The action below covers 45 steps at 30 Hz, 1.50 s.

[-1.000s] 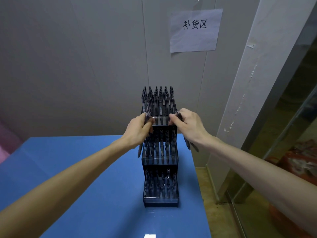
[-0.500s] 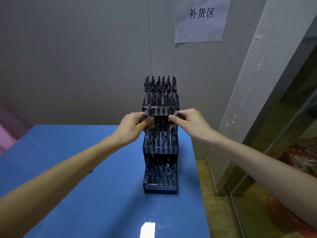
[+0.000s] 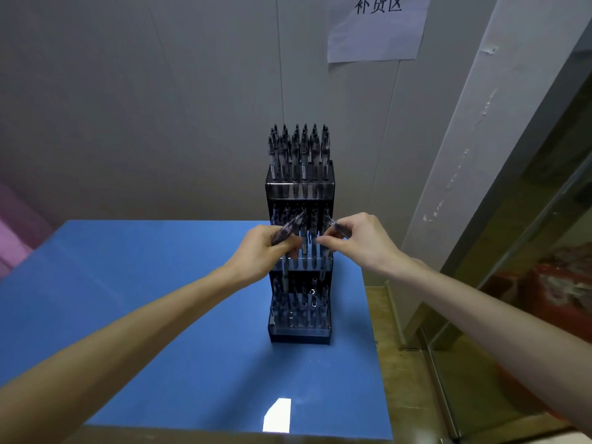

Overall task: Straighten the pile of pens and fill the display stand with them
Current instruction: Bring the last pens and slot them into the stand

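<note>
A dark three-tier display stand (image 3: 300, 334) stands on the blue table (image 3: 160, 315) near its right edge. Several dark pens (image 3: 299, 152) stand upright in the top tier, and more fill the middle and bottom tiers. My left hand (image 3: 259, 254) grips a small bunch of pens (image 3: 288, 230) slanting up to the right, in front of the middle tier. My right hand (image 3: 355, 241) pinches a pen (image 3: 334, 226) at the right side of the same tier. Both hands hide part of the middle tier.
A grey wall rises behind the table with a paper sign (image 3: 378, 27) taped high up. A white pillar (image 3: 464, 139) and a glass panel (image 3: 544, 235) stand to the right. The table's right edge lies just past the stand, with floor below.
Both hands have dropped from the top tier to the middle tier of the stand, still holding pens. The camera has tilted down and closer.
</note>
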### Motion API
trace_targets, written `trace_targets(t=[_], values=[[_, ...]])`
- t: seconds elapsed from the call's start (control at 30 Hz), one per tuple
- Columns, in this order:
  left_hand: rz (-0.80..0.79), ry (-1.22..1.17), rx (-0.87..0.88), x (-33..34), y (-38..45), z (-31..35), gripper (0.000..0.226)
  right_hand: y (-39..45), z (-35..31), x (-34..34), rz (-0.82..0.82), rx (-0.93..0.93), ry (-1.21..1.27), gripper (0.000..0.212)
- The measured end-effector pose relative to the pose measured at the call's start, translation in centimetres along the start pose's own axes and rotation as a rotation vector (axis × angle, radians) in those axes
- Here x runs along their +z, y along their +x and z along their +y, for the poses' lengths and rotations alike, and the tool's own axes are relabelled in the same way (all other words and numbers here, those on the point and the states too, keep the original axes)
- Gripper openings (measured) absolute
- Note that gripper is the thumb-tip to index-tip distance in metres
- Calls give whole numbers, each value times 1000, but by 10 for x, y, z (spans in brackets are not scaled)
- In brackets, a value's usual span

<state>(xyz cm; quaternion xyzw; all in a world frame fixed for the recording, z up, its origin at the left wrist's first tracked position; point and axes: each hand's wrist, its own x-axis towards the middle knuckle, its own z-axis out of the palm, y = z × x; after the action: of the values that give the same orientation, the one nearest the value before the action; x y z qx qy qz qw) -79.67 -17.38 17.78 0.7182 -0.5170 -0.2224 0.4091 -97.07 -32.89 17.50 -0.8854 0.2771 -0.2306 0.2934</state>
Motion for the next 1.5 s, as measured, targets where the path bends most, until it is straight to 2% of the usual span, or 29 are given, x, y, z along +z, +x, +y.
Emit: trace_targets(t=[0.2,0.53,0.67,0.83,0.97,1.07,1.27,1.5], values=[[-81,42,-68,17,-3,-12,30,-12,14,10,37,56,-90,41],[-220,-12,-149,16,-3,-33,18,-17,3,20,52,-4,-162,22],[-121,35,-85,20,-6,-43,9,-13,-2,24,20,27,-151,15],[1,133,-45,24,-8,-49,15,-11,-7,31,35,26,-102,13],[8,206,-52,25,-8,-57,15,-9,-10,34,81,14,-70,15],[34,168,-102,26,-8,-63,13,-6,-10,36,110,18,-100,17],[89,157,-149,25,-9,-69,18,-13,-5,46,30,39,-163,14],[51,143,-114,29,-13,-68,22,-18,0,58,-39,71,-186,19]])
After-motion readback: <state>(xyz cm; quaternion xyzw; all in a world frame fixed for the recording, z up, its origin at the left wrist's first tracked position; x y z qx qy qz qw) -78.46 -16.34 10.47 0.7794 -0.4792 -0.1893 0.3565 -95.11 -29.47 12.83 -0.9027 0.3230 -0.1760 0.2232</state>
